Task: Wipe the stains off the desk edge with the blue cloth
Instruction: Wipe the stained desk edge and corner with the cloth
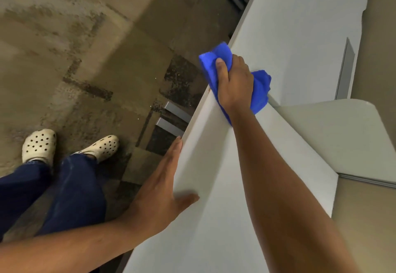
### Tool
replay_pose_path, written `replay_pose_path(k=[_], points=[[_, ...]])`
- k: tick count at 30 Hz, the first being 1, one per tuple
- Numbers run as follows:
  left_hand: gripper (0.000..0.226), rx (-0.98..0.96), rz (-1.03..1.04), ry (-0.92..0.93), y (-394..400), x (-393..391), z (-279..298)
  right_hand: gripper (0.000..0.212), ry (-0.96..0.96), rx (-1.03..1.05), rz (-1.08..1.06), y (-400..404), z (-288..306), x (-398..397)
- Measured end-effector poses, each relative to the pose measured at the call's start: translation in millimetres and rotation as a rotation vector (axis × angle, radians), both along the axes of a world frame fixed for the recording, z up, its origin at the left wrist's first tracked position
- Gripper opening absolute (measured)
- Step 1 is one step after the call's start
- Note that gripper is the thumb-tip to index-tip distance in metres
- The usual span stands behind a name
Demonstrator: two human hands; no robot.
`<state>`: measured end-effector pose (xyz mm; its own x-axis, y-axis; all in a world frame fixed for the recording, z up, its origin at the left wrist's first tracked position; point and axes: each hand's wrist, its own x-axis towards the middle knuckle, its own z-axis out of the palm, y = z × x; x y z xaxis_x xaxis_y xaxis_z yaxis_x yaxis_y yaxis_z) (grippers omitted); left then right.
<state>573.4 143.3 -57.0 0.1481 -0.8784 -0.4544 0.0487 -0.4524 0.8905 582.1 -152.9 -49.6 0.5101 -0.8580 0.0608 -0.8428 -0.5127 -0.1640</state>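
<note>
At the desk edge (198, 109), the right hand (233, 82) grips the bunched blue cloth (209, 67) against the white rim. Nearer along that edge, the left hand (162, 189) rests flat, fingers together. Cream clogs (39, 145) stand on mottled floor (85, 36) below the edge.

My head camera looks steeply down, close over my desk edge (194, 120), with the floor (64, 36) at left.
</note>
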Motion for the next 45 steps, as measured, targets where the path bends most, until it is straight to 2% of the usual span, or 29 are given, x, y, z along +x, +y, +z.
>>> replay_pose_path(k=[3, 8, 11, 16, 19, 22, 24, 27, 29, 31, 36, 38, 40, 42, 43, 45], points=[[0.116, -0.023, 0.007, -0.005, 1, 0, -4, 0.052, -0.034, 0.017, 0.12, 4, 3, -2], [0.121, -0.061, 0.011, -0.058, 5, -3, -10, 0.042, 0.07, 0.095, 0.579, 32, 10, -18], [0.128, -0.039, 0.088, -0.028, 4, -5, -14, 0.043, 0.108, 0.111, 0.84, 59, 9, -50], [0.126, 0.019, 0.182, -0.006, 4, -8, -21, 0.048, 0.311, 0.068, 1.182, 13, 14, -26], [0.119, 0.003, 0.18, 0.045, 7, -8, -19, 0.046, 0.271, -0.025, 1.016, -16, 16, -6], [0.115, -0.038, 0.144, 0.04, 7, -7, -16, 0.039, 0.252, -0.038, 0.854, -8, 14, -6], [0.113, -0.031, 0.122, 0.036, 7, -9, -12, 0.04, 0.258, 0.012, 0.908, 12, 17, -20], [0.103, 0.004, 0.189, 0.051, 9, -14, -11, 0.057, 0.334, 0.085, 1.208, 32, 19, -49], [0.095, 0.007, 0.217, 0.048, 10, -16, -15, 0.061, 0.364, 0.101, 1.351, 18, 21, -45], [0.087, -0.002, 0.21, 0.035, 8, -15, -18, 0.06, 0.343, 0.062, 1.301, -3, 19, -31], [0.091, -0.014, 0.201, 0.05, 9, -15, -17, 0.045, 0.219, -0.02, 0.904, 8, 17, -25], [0.077, -0.012, 0.197, 0.077, 8, -14, -17, 0.048, 0.256, 0.029, 0.973, 42, 16, -41], [0.079, -0.003, 0.21, 0.092, 9, -14, -18, 0.051, 0.298, 0.089, 1.127, 68, 15, -56], [0.077, 0.002, 0.226, 0.098, 9, -13, -19, 0.058, 0.318, 0.112, 1.261, 59, 17, -53], [0.072, 0.011, 0.232, 0.106, 9, -13, -19, 0.061, 0.314, 0.099, 1.29, 45, 17, -47], [0.064, 0.013, 0.225, 0.119, 9, -11, -18, 0.059, 0.264, 0.047, 1.175, 11, 16, -29]])
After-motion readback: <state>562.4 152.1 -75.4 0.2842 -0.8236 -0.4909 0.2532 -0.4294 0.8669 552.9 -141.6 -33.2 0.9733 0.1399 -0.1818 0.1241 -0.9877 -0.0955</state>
